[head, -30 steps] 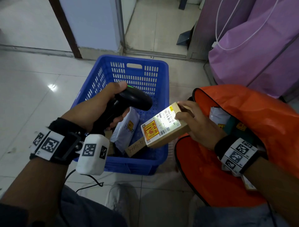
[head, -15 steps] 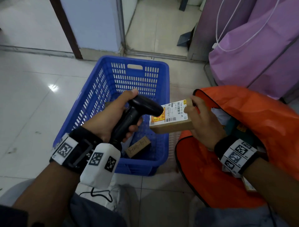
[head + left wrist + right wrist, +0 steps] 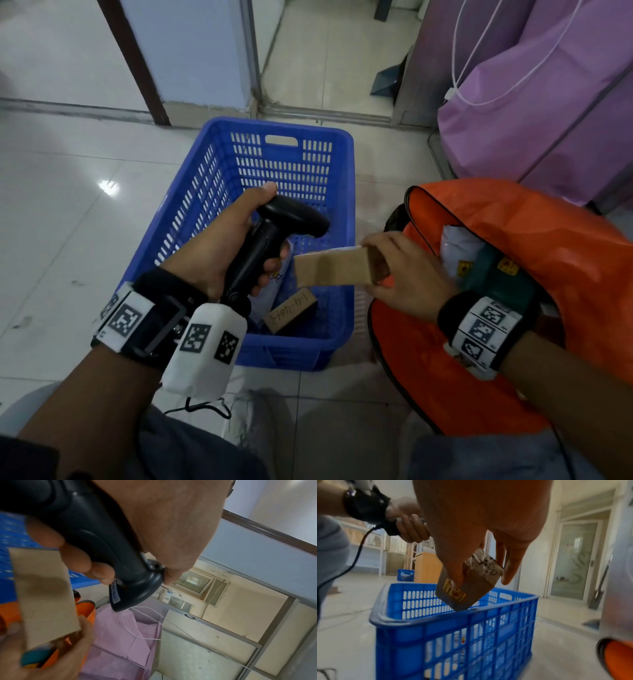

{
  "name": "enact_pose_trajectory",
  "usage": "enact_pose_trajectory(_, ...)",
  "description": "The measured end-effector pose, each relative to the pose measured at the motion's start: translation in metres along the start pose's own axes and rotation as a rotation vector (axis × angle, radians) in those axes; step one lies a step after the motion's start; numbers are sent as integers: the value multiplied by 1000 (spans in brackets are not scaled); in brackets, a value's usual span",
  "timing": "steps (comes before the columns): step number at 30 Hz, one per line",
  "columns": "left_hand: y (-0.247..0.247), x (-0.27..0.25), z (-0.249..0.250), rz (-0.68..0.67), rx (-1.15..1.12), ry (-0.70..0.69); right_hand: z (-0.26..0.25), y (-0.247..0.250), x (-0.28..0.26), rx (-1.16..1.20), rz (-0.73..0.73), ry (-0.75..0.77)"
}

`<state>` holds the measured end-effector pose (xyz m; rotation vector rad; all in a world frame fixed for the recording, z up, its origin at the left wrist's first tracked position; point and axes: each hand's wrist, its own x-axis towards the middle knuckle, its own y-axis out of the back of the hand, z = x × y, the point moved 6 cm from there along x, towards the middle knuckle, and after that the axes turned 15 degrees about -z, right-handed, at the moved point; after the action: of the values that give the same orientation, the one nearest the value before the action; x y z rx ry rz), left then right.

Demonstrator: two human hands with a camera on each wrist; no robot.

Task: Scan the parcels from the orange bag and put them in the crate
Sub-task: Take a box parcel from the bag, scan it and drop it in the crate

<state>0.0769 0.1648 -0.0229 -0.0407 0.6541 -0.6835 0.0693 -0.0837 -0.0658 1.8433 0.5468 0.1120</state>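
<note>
- My right hand (image 3: 407, 274) pinches the brown cardboard parcel (image 3: 334, 267) by its right end, thumb on one face and fingers on the other. It hangs tilted just above the near right rim of the blue crate (image 3: 212, 192), label side turned away from my head view.
- The parcel looks like a small, stiff box. I judge it light, since a fingertip pinch at one end carries it. Its taped faces may be slick, so a hold across the two broad faces seems safest.
- My left hand (image 3: 219, 253) wraps the handle of the black scanner (image 3: 274, 236), thumb up along the back. It sits over the crate's near left side, just beside the parcel without touching it.
- My right wrist bends down, fingers pointing toward the crate; my left forearm comes in from the near left.
- In the crate lie another small brown box (image 3: 291, 310) with handwriting on it and a white mailer (image 3: 274, 287).
- The orange bag (image 3: 513, 246) stands open on the right with more parcels inside.
- I judge this parcel is about ready to go into the crate.
</note>
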Motion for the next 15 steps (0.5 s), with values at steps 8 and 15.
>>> enact_pose_trajectory(8,-12,29,-14,23,-43,-47,17,-12,9,2,-321,-234)
enact_pose_trajectory(15,-50,84,-32,29,-126,-98,135,13,-30,95,-298,-564)
